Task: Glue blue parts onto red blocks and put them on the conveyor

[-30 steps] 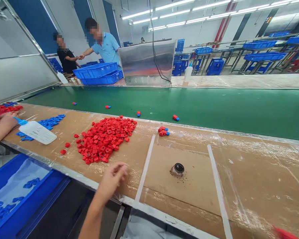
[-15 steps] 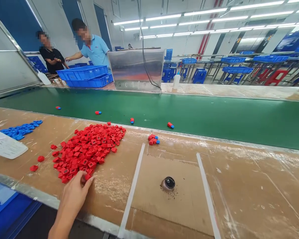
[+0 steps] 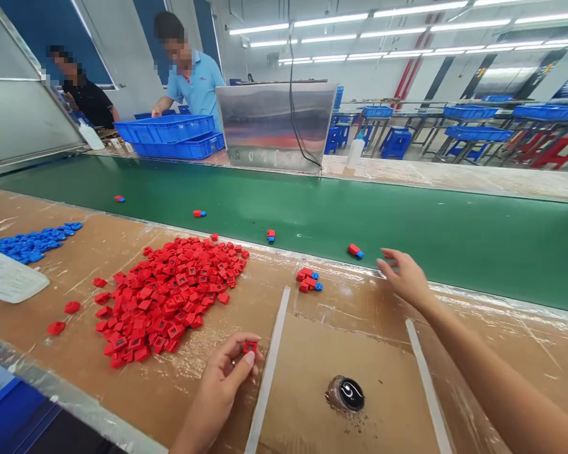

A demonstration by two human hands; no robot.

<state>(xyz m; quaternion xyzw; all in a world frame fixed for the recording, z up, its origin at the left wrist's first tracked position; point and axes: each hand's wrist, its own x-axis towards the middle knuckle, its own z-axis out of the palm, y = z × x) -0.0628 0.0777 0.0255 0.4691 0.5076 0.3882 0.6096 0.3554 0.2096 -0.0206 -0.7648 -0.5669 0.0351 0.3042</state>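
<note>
Red piece (image 3: 250, 347) sits pinched in the left hand (image 3: 223, 377); the right hand (image 3: 407, 277), loosely open and empty, hovers near a red-and-blue piece (image 3: 355, 251) on the green belt (image 3: 478, 243).

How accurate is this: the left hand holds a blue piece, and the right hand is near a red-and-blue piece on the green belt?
Not quite: the left hand holds a red piece, not a blue one, as the head view shows. The right hand is indeed near a red-and-blue piece on the green belt.
</note>
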